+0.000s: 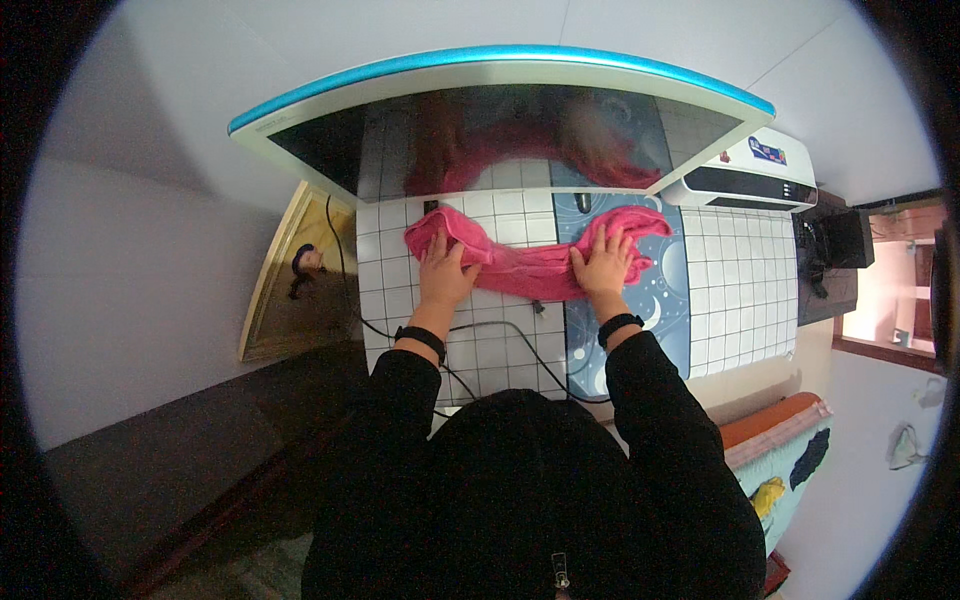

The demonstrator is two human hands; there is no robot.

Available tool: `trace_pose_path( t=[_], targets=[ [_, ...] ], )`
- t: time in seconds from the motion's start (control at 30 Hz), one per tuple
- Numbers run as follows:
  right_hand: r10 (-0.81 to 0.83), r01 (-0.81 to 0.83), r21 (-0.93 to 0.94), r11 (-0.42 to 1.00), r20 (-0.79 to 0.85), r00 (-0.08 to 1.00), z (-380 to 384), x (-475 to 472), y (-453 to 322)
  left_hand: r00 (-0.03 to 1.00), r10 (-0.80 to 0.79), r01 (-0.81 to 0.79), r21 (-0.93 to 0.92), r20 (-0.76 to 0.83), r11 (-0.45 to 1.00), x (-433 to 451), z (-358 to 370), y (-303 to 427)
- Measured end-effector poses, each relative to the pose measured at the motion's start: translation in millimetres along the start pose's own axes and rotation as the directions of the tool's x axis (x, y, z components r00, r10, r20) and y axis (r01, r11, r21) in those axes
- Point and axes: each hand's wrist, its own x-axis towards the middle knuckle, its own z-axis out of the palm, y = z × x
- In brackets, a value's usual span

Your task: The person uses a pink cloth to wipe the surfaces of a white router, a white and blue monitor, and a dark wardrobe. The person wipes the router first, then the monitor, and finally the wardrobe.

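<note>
A pink cloth [525, 271], which looks like a towel, lies bunched at both ends and stretched in a narrower band between them. My left hand [445, 274] rests on its left bunch with fingers spread. On the right bunch lies my right hand [604, 264], its fingers also apart. Neither hand visibly closes around the fabric. Under the cloth are a white tablecloth with a dark grid [495, 360] and a blue desk mat [656, 337] printed with moons and planets. Just below the cloth's middle lies a small dark plug [538, 307].
A large screen [510, 142] with a blue top edge stands behind the cloth, reflecting it. A black cable [525, 341] loops across the table near my body. At right stands a white appliance [750, 176]; at left, a gold-framed panel [281, 300].
</note>
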Motion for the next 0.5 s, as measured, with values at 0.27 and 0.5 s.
trace_pose_path(
  t=[0.27, 0.5],
  targets=[
    [-0.327, 0.338, 0.47, 0.816, -0.108, 0.939, 14, -5, -20, 0.979, -0.022, -0.038, -0.286, -0.202, 0.958, -16, -33, -20],
    [-0.145, -0.172, 0.963, -0.206, 0.144, 0.979, -63, -16, -9, 0.878, -0.045, 0.13, -0.146, 0.477, 0.981, -88, -38, -15]
  ],
)
